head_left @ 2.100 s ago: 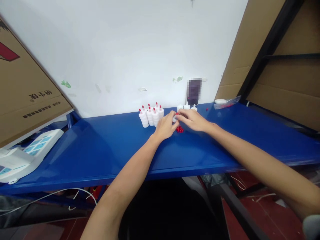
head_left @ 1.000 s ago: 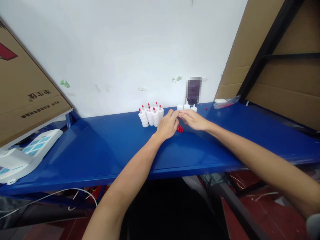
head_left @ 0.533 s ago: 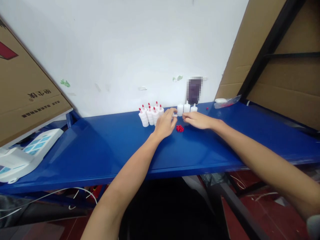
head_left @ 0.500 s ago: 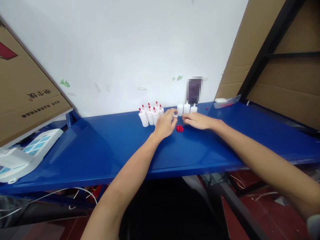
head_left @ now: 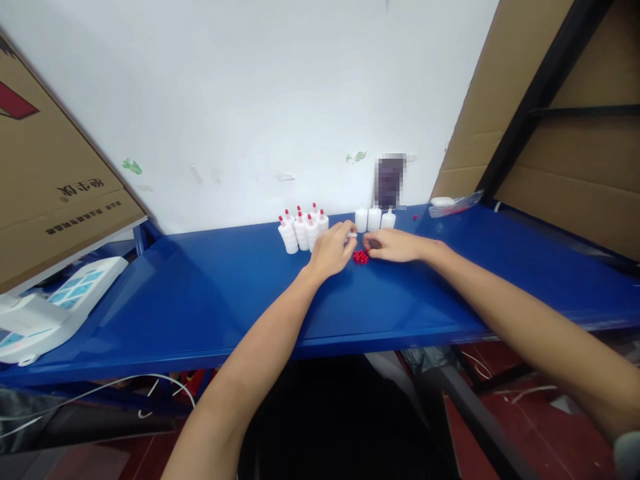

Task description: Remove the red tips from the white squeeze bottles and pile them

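Note:
My left hand (head_left: pixel 332 248) is closed around a white squeeze bottle; its nozzle (head_left: pixel 352 235) pokes out to the right, while the body is mostly hidden by my fingers. My right hand (head_left: pixel 395 245) curls down at the right edge of a small pile of red caps (head_left: pixel 360 257), thumb and fingertips pinched at a red cap there. Left of my left hand stand several white bottles (head_left: pixel 301 235) with red tips, grouped upright. Behind my right hand, white bottles (head_left: pixel 375 219) without red tips stand in a row.
A single red cap (head_left: pixel 415 217) and a clear plastic bag (head_left: pixel 456 204) lie at the back right of the blue table (head_left: pixel 225 287). A white power strip (head_left: pixel 75 293) is at the left end. Cardboard (head_left: pixel 60 173) flanks the left side; a white wall closes off the back.
My right hand has dipped slightly toward the red caps, its fingertips now at the pile's edge. My left hand keeps its hold on the bottle in nearly the same spot.

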A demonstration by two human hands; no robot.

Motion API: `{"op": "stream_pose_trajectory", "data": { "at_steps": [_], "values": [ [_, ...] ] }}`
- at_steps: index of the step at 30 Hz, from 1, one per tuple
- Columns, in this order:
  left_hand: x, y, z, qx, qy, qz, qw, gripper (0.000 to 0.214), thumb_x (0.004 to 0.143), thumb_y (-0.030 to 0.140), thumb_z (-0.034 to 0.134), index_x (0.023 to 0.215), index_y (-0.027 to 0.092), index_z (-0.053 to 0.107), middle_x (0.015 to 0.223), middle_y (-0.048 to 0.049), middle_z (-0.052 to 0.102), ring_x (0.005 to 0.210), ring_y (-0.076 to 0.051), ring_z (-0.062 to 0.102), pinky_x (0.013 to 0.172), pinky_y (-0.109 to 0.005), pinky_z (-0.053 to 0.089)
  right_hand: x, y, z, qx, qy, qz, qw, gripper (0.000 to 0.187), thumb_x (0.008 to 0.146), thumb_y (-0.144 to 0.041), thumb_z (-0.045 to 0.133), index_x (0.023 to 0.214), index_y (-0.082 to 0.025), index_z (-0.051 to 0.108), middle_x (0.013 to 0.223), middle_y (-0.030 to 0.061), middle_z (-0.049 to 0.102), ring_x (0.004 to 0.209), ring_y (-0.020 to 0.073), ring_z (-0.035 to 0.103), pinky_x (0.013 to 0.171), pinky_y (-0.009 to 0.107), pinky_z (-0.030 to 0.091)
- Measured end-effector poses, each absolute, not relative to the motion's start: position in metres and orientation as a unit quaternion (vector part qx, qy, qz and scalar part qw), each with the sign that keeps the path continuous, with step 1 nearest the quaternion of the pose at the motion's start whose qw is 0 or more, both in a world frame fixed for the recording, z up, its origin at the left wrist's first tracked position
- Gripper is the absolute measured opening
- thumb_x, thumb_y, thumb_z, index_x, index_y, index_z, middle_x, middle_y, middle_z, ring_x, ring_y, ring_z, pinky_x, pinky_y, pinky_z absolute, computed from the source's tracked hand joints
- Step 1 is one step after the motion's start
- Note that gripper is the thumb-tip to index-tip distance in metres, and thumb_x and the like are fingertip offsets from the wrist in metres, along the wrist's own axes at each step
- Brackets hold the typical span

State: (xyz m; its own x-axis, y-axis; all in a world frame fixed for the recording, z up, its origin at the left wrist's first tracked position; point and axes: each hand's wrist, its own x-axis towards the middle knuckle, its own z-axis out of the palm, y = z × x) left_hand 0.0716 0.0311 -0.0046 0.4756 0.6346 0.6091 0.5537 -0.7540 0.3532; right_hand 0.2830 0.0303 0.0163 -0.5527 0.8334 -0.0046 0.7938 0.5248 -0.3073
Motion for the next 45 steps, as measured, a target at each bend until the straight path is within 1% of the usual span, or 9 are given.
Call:
{"op": "stream_pose_trajectory", "data": {
  "at_steps": [7,14,21,28,33,36,39,42,45],
  "values": [
    [0.071,0.034,-0.009,0.863,0.334,0.376,0.053,0.016,0.094,0.017,0.048,0.104,0.019,0.061,0.100,-0.0058,0.069,0.084,-0.019,0.061,0.077,-0.032,0.047,0.279,0.030,0.017,-0.450,-0.874,0.160,0.087,0.002,0.084,-0.021,0.053,0.085,-0.020,0.054,0.072,0.0006,0.057,0.064,0.0156,0.050,0.063,0.028,0.034],
    [0.070,0.034,-0.009,0.864,0.330,0.375,0.058,0.014,0.093,0.017,0.049,0.100,0.019,0.061,0.097,-0.0055,0.069,0.083,-0.019,0.061,0.075,-0.031,0.046,0.279,0.031,0.015,-0.436,-0.880,0.160,0.100,0.003,0.084,-0.020,0.053,0.085,-0.019,0.056,0.071,0.0003,0.058,0.063,0.0151,0.050,0.063,0.028,0.035],
    [0.071,0.034,-0.009,0.867,0.334,0.364,0.060,0.013,0.093,0.019,0.049,0.098,0.019,0.061,0.093,-0.0044,0.068,0.080,-0.018,0.059,0.072,-0.030,0.043,0.280,0.033,0.011,-0.430,-0.883,0.153,0.113,0.005,0.086,-0.022,0.054,0.086,-0.019,0.058,0.072,0.0015,0.061,0.061,0.0150,0.050,0.062,0.028,0.034],
    [0.071,0.033,-0.007,0.869,0.345,0.349,0.057,0.014,0.092,0.019,0.049,0.096,0.019,0.062,0.091,-0.0049,0.069,0.079,-0.019,0.060,0.072,-0.031,0.044,0.281,0.032,0.013,-0.448,-0.877,0.137,0.104,0.015,0.087,-0.028,0.055,0.096,-0.018,0.063,0.075,0.0029,0.064,0.063,0.0162,0.052,0.063,0.028,0.034],
    [0.072,0.032,-0.006,0.867,0.357,0.344,0.044,0.013,0.090,0.019,0.050,0.095,0.019,0.062,0.088,-0.0048,0.067,0.078,-0.020,0.059,0.072,-0.032,0.045,0.280,0.031,0.016,-0.448,-0.877,0.131,0.117,0.014,0.087,-0.028,0.054,0.091,-0.019,0.063,0.068,0.0003,0.059,0.060,0.0152,0.049,0.061,0.028,0.032],
    [0.072,0.031,-0.006,0.864,0.363,0.344,0.050,0.018,0.089,0.018,0.050,0.103,0.019,0.062,0.093,-0.0051,0.068,0.079,-0.020,0.060,0.074,-0.033,0.047,0.278,0.026,0.019,-0.438,-0.874,0.114,0.180,0.016,0.090,-0.030,0.050,0.090,-0.019,0.062,0.067,-0.0005,0.058,0.060,0.0151,0.049,0.062,0.028,0.032],
    [0.071,0.030,-0.006,0.864,0.365,0.343,0.057,0.028,0.091,0.018,0.049,0.118,0.020,0.058,0.104,-0.0076,0.070,0.086,-0.022,0.064,0.077,-0.034,0.049,0.273,0.018,0.022,-0.413,-0.868,0.100,0.255,0.020,0.094,-0.032,0.047,0.091,-0.019,0.061,0.071,0.0006,0.061,0.064,0.0155,0.051,0.065,0.028,0.032],
    [0.070,0.029,-0.006,0.865,0.360,0.344,0.064,0.039,0.094,0.019,0.049,0.132,0.020,0.050,0.113,-0.0103,0.070,0.093,-0.024,0.066,0.080,-0.036,0.051,0.265,0.011,0.024,-0.401,-0.869,0.104,0.271,0.023,0.095,-0.037,0.048,0.086,-0.019,0.059,0.067,0.0001,0.058,0.061,0.0153,0.050,0.063,0.028,0.032],
    [0.069,0.030,-0.006,0.864,0.360,0.346,0.073,0.043,0.094,0.019,0.050,0.137,0.019,0.047,0.114,-0.0114,0.070,0.096,-0.026,0.067,0.081,-0.037,0.051,0.260,0.007,0.025,-0.404,-0.870,0.089,0.268,0.028,0.097,-0.042,0.047,0.083,-0.020,0.056,0.066,0.0005,0.057,0.060,0.0154,0.048,0.063,0.029,0.031]
  ]
}}
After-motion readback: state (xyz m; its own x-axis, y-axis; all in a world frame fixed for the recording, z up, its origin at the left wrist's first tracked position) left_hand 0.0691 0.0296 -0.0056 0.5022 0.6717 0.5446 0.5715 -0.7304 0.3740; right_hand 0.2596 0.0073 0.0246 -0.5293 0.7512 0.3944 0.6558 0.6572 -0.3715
